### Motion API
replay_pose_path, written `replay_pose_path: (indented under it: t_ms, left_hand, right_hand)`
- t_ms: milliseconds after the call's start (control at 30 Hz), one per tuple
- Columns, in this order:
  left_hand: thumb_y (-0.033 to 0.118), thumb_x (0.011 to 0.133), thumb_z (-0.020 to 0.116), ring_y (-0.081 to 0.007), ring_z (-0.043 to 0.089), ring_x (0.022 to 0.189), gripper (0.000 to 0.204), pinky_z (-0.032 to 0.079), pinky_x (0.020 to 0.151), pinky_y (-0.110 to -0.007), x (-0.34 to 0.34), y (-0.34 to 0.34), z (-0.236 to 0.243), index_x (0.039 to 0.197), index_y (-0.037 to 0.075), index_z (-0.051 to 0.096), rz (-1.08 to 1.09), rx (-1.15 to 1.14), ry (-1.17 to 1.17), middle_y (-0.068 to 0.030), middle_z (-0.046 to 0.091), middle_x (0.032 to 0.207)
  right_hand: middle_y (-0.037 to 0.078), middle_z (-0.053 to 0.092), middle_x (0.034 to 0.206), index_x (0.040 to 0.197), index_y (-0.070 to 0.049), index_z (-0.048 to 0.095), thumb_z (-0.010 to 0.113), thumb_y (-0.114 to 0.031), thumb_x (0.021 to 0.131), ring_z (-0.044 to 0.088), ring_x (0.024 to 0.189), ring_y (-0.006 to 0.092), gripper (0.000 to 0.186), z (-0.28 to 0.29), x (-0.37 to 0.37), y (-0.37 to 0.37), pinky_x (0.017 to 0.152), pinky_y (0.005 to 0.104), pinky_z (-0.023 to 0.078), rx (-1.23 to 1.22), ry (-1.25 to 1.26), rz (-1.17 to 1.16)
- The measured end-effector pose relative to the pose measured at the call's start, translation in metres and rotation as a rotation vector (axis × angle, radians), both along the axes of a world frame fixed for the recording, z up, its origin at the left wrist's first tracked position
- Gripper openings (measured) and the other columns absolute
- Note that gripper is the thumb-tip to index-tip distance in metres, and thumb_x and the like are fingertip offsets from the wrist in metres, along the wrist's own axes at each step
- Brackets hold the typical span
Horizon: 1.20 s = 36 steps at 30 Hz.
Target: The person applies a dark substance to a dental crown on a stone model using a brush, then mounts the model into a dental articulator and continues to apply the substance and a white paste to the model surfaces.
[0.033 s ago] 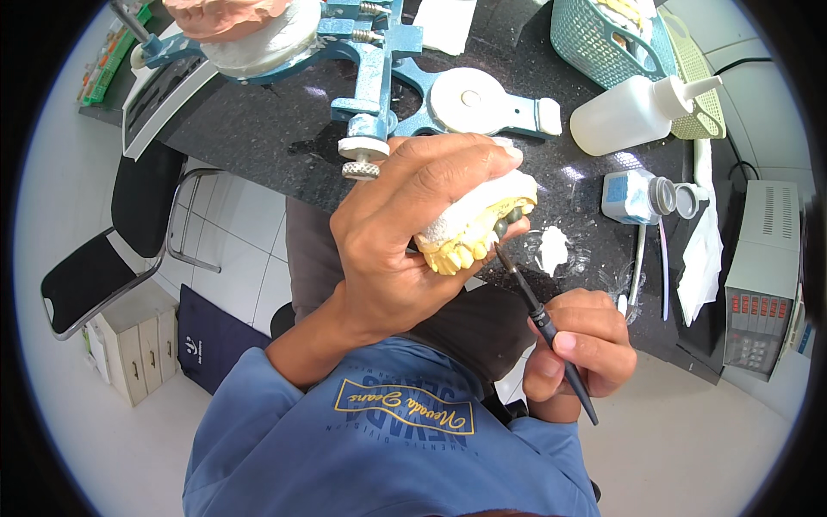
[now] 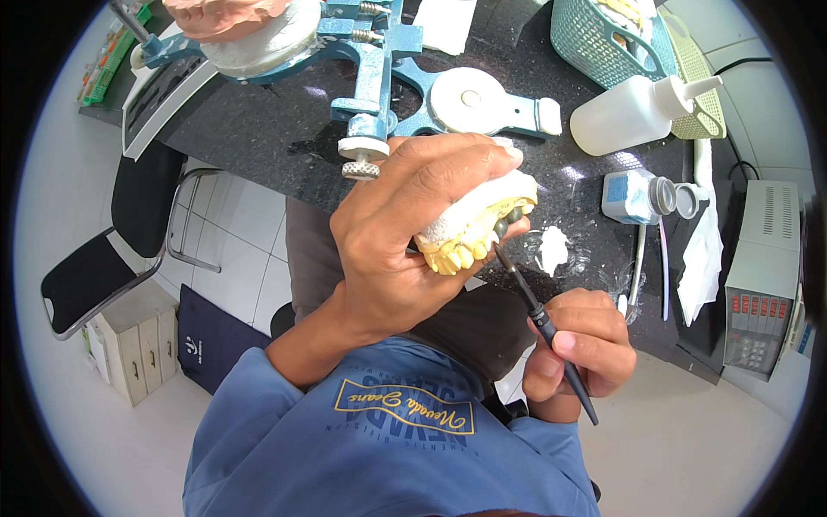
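Dental cast (image 2: 484,202) rests in our left hand (image 2: 388,215), fingers curled round it near the dark bench (image 2: 276,142), while our right hand (image 2: 586,345) pinches a slim brush (image 2: 537,314), its tip at the teeth. Just beyond, a blue articulator (image 2: 372,82) crowds the far side, with a squeeze bottle (image 2: 620,116) and small jar (image 2: 627,196) to the right. We see no clear change since the earlier frame.

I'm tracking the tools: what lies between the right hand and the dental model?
In the head view, the brush spans from the right hand up to the dental model; whether its tip touches, I cannot tell.
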State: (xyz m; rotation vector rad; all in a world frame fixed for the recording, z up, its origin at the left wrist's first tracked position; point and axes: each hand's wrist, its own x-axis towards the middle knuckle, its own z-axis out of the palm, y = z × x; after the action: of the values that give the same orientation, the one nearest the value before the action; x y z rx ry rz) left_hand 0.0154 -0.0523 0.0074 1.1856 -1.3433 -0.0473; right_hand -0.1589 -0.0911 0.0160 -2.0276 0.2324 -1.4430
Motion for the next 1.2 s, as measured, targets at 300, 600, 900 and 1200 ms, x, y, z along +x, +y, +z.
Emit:
replay_pose_path:
  t_ms: [300,600,900,1200]
  left_hand:
    - [0.005,0.067,0.081,-0.0231,0.063,0.095,0.045,0.052,0.08,-0.031,-0.0013,0.0003,0.0015,0.107,0.0,0.063,0.012,0.007,-0.012,-0.0148,0.063,0.104]
    - [0.003,0.067,0.081,-0.0223,0.062,0.094,0.043,0.052,0.077,-0.03,-0.0038,-0.001,0.0009,0.106,0.0,0.064,0.074,0.028,-0.028,-0.0137,0.062,0.103]
    - [0.004,0.067,0.081,-0.0216,0.063,0.093,0.043,0.052,0.076,-0.029,-0.0039,-0.0008,0.0009,0.106,0.0,0.064,0.073,0.03,-0.026,-0.0137,0.062,0.103]
    - [0.003,0.066,0.081,-0.0211,0.063,0.092,0.043,0.053,0.076,-0.029,-0.0041,-0.0015,0.0009,0.106,0.0,0.064,0.067,0.021,-0.01,-0.014,0.063,0.103]
  right_hand:
    - [0.009,0.051,0.075,0.094,-0.006,0.043,0.058,-0.02,0.089,0.048,0.054,0.0146,0.022,-0.0032,-0.007,0.0019,0.045,0.0256,0.042,-0.061,0.069,-0.062]
    - [0.007,0.058,0.073,0.091,-0.005,0.055,0.068,-0.005,0.074,0.061,0.054,0.0194,0.021,-0.0012,-0.0049,-0.0029,0.045,0.0266,0.052,-0.081,0.055,-0.035]
    - [0.007,0.058,0.072,0.09,-0.005,0.055,0.068,-0.006,0.075,0.06,0.053,0.0185,0.02,-0.0021,-0.0052,-0.0021,0.045,0.0261,0.052,-0.079,0.026,-0.044]
    - [0.007,0.058,0.071,0.089,-0.005,0.055,0.068,-0.007,0.075,0.06,0.053,0.0183,0.019,-0.0023,-0.0027,-0.0022,0.044,0.0263,0.051,-0.089,0.042,-0.055]
